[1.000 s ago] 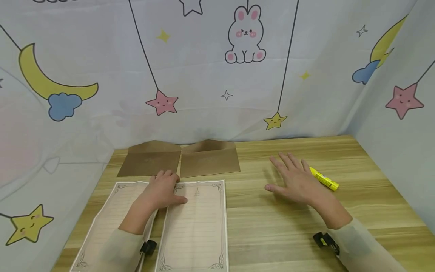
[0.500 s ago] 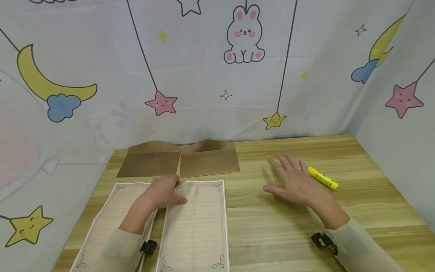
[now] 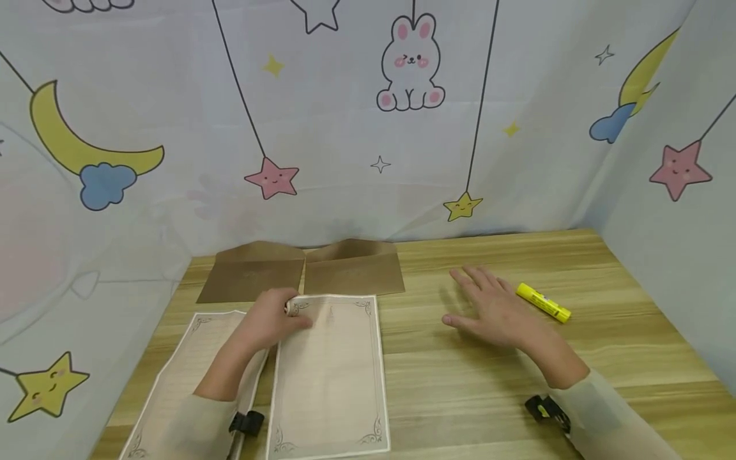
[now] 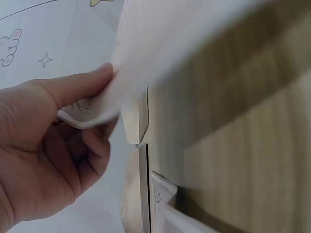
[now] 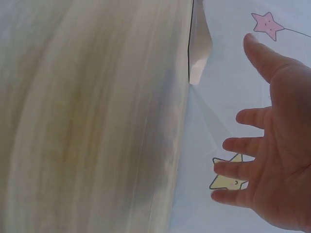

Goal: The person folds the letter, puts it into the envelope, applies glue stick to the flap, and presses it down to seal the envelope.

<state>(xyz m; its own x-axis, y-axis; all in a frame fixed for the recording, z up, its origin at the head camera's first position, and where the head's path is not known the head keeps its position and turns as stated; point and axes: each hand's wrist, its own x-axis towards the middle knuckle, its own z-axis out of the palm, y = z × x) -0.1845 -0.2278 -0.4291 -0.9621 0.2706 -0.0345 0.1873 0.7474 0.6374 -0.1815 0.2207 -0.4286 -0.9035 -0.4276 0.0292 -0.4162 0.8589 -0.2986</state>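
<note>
My left hand (image 3: 267,322) pinches the upper left corner of a sheet of lined letter paper (image 3: 330,377) with an ornate border. In the left wrist view the thumb lies over the paper (image 4: 141,43) and the fingers curl beneath it; the sheet is lifted off the wood there. A second sheet of letter paper (image 3: 190,364) lies to the left, partly covered by my left forearm. My right hand (image 3: 489,310) has its fingers spread and holds nothing. Just beyond it on the right lies a yellow glue stick (image 3: 543,302).
Two brown envelopes, the left one (image 3: 253,281) and the right one (image 3: 353,275), lie side by side at the table's back edge with flaps raised. A printed cloth (image 3: 328,128) hangs behind the wooden table (image 3: 460,402). Each wrist wears a small black camera mount.
My left hand has gripped the right sheet's corner and raised it, and the sheet has shifted slightly toward the envelopes. My right hand has barely moved.
</note>
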